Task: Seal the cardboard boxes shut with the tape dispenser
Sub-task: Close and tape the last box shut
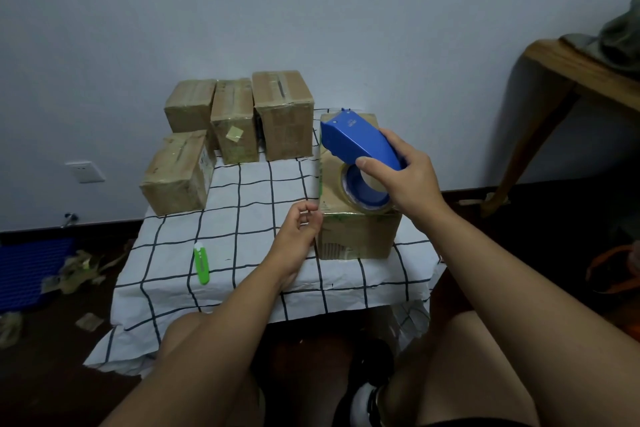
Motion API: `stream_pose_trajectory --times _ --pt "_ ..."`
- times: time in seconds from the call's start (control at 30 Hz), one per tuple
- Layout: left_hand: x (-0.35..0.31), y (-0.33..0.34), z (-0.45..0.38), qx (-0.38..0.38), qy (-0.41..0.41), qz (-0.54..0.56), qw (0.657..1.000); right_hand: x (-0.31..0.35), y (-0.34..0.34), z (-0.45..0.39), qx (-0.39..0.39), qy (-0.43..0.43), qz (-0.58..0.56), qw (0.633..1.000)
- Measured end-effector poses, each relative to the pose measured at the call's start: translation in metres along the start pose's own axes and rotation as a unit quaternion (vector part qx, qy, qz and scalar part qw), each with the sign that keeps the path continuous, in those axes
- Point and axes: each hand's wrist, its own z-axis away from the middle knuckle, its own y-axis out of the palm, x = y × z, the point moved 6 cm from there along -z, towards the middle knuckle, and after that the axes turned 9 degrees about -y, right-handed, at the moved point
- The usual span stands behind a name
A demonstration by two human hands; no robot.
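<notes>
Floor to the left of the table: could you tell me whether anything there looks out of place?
Yes. Crumpled strips of used tape lie on the dark floor beside a blue crate, with more scraps nearer the tablecloth: loose litter, not stowed.

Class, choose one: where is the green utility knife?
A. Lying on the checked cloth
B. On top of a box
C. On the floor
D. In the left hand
A: the green utility knife lies flat on the checked cloth, left of the left hand, untouched.
</notes>
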Motion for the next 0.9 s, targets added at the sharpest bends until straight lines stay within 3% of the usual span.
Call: stream_pose_trajectory --times 0.07,0.13,0.23,0.3,0.4,0.5,0.9 --pt "-0.004 -0.005 0.003 -0.018 0.039 -0.045 0.998 0.000 0.001 -0.001 0.003 -0.002 0.002 1.000" --pt "-0.020 -0.010 0.013 -0.078 0.164 -0.133 0.974 0.001 0.001 0.001 0.000 -0.006 -0.002 1.000" --pt "-0.042 0.006 0.034 -0.138 0.388 -0.322 0.852 0.001 -0.002 0.003 -0.017 -0.007 -0.018 1.000" --pt "-0.047 0.015 0.042 -0.168 0.438 -0.392 0.791 0.003 -0.001 0.005 -0.021 -0.011 -0.028 0.999" --pt "-0.053 0.022 0.044 -0.206 0.442 -0.450 0.748 0.003 0.000 0.009 -0.022 -0.025 -0.025 0.999" --pt "-0.057 0.028 0.044 -0.212 0.437 -0.471 0.736 0.004 -0.004 0.010 -0.033 -0.025 -0.033 0.999" --pt "-0.058 0.044 0.042 -0.197 0.431 -0.455 0.754 -0.009 -0.044 0.015 -0.084 -0.032 -0.012 0.996"
